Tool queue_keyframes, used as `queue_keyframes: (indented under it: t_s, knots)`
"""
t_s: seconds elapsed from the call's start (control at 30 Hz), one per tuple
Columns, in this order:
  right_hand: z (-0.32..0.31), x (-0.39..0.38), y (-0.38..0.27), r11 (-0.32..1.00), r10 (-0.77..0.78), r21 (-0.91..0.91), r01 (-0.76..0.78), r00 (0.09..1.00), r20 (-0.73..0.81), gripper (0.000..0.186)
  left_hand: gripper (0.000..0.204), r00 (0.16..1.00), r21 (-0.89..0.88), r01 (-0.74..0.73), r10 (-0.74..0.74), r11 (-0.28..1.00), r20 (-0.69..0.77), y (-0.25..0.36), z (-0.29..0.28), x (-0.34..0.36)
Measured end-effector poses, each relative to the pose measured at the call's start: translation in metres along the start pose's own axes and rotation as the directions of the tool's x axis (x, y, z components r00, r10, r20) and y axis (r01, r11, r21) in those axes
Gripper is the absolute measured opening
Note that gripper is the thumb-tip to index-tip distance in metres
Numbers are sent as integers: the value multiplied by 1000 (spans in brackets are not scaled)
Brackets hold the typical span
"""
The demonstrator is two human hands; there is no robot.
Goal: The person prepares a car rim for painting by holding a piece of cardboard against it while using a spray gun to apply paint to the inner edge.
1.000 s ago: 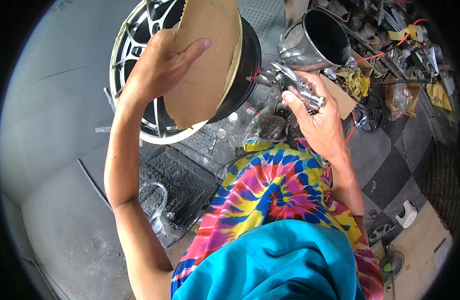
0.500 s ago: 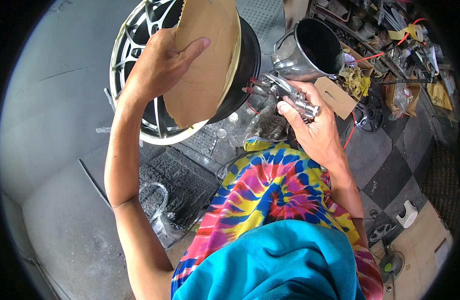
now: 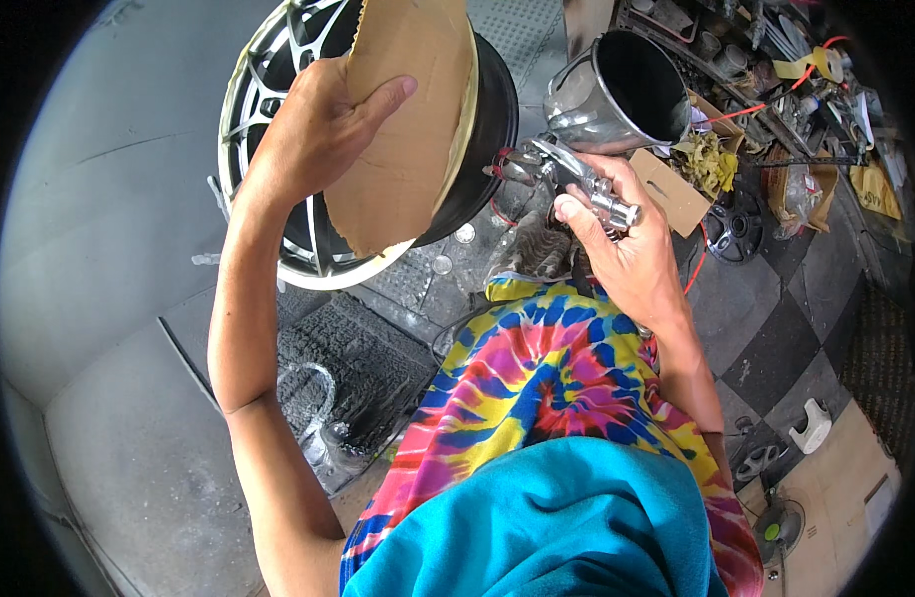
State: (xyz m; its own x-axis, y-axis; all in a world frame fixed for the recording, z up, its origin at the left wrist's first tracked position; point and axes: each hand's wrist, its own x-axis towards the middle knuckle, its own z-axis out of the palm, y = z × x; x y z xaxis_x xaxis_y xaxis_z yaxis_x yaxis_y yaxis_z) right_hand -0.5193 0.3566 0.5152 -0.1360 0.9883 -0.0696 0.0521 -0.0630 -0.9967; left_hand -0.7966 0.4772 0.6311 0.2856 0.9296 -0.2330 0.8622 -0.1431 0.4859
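1. Holding brown cardboard [image 3: 403, 169] by its edge in left hand [image 3: 323, 129], thumb on near face, in front of wheel [image 3: 320, 234] at 11 o'clock.
2. Clasping chrome spray gun [image 3: 615, 209] in right hand [image 3: 637, 239], between 1 and 2 o'clock, well apart from left; red-tipped end near black barrel [image 3: 499, 99].
3. Main risk: slip or tilt of cardboard, from one-handed hold; probable result, stray spray on wheel face.
4. Second risk: knock against barrel, from close spacing.
5. Third risk: snag on red hose [image 3: 695, 271], 3 o'clock.
6. Grey bucket [image 3: 575, 99], 1 o'clock: dark inside, contents indiscernible.
7. Open carton [image 3: 824, 194], between 2 and 3 o'clock: clear plastic [image 3: 799, 194] inside.
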Motion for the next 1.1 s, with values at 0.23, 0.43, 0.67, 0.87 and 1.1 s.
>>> queue_keyframes:
  t_s: [0.23,0.43,0.67,0.87,1.1]
  knots:
    - [-3,8,6,998,-7,64,10,999,-41,35,44,1000,-9,7,-7,1000,13,-1,-1,-1]
    - [-6,13,9,998,-12,58,16,998,-63,36,44,1000,-14,-23,23,1000,3,-1,0,-1]
    - [-10,19,2,1000,-12,27,14,997,-74,34,45,1000,47,11,-10,999,-9,4,-1,-3]
    - [-11,25,2,999,-1,46,7,993,-117,32,45,999,11,-34,34,999,-8,-2,0,-1]
    - [-20,29,-2,999,-24,32,29,991,-132,38,40,999,-16,35,-36,999,-42,0,-5,-8]
